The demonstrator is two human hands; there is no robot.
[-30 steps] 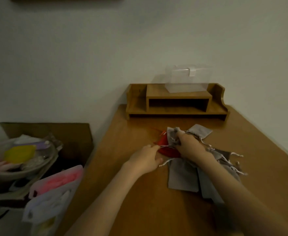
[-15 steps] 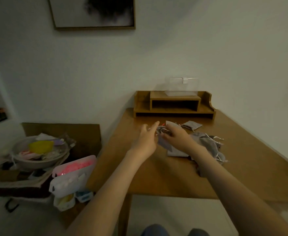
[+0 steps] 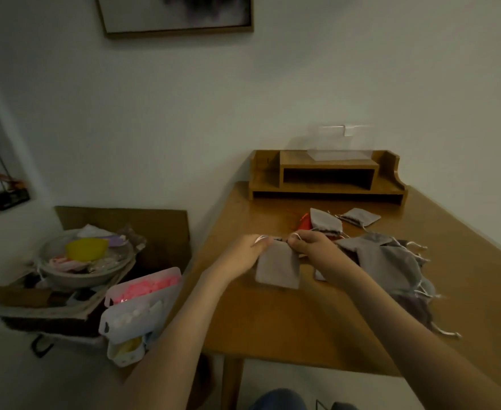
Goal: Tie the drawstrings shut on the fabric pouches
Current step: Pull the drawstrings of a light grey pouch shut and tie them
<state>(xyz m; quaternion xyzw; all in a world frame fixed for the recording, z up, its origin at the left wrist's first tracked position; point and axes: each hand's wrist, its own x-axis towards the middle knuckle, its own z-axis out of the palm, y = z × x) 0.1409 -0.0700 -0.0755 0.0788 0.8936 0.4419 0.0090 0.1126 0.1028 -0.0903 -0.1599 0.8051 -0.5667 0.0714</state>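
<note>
A grey fabric pouch (image 3: pixel 278 266) hangs between my hands above the wooden table (image 3: pixel 287 321). My left hand (image 3: pixel 241 254) pinches the white drawstring at the pouch's top left. At the top right, my right hand (image 3: pixel 312 247) pinches the other drawstring. A heap of grey pouches (image 3: pixel 391 261) with loose white strings lies to the right. Behind my hands lie a red pouch (image 3: pixel 304 222), another grey pouch (image 3: pixel 324 221) and a small grey pouch (image 3: pixel 358 216).
A wooden desk shelf (image 3: pixel 326 176) with a clear box (image 3: pixel 339 143) on top stands at the table's back. Left of the table, a cardboard box (image 3: pixel 166 229) holds a bowl of oddments (image 3: pixel 86 255) and plastic cases (image 3: pixel 142 306). A picture (image 3: pixel 178 13) hangs on the wall.
My hands lifted one grey pouch off the pile and brought it nearer, each now pinching a drawstring end. The view tilted up and pulled back.
</note>
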